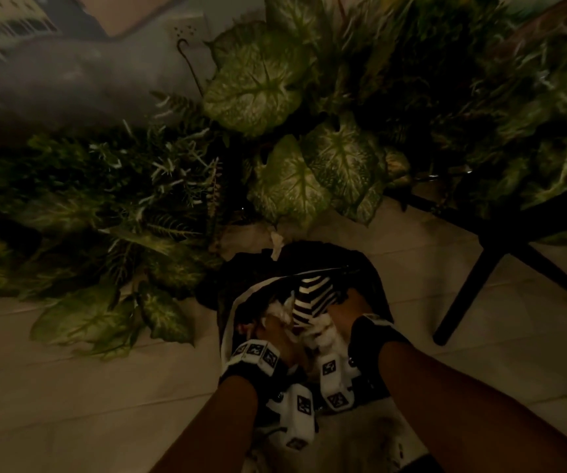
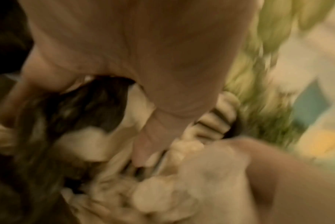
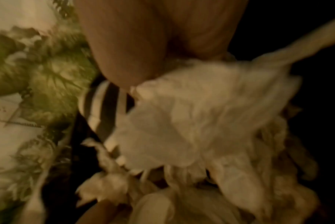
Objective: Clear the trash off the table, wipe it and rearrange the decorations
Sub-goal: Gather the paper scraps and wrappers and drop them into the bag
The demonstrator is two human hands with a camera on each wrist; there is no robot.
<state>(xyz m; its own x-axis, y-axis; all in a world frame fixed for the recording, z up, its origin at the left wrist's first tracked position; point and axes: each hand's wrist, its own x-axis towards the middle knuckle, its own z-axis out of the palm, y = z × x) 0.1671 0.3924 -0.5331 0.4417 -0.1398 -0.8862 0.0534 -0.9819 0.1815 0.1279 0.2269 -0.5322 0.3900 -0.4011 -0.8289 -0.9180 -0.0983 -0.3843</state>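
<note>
A bin (image 1: 230,322) lined with a black bag (image 1: 309,257) stands on the floor right below me. Both hands are down in its mouth. My left hand (image 1: 271,336) and right hand (image 1: 347,308) grip a bundle of crumpled white tissues (image 1: 323,331) and a black-and-white striped paper piece (image 1: 312,298). In the blurred left wrist view the thumb (image 2: 158,128) lies on the striped paper (image 2: 216,121) above the tissues (image 2: 191,189). In the right wrist view the tissues (image 3: 201,113) hide the fingers, with the striped paper (image 3: 103,109) at their left.
Large green leafy plants (image 1: 258,83) crowd the floor behind and left of the bin. Black furniture legs (image 1: 500,261) stand at the right. A tissue scrap (image 1: 277,245) hangs at the bin's far rim. Pale floor tiles (image 1: 70,404) lie at the lower left. The light is dim.
</note>
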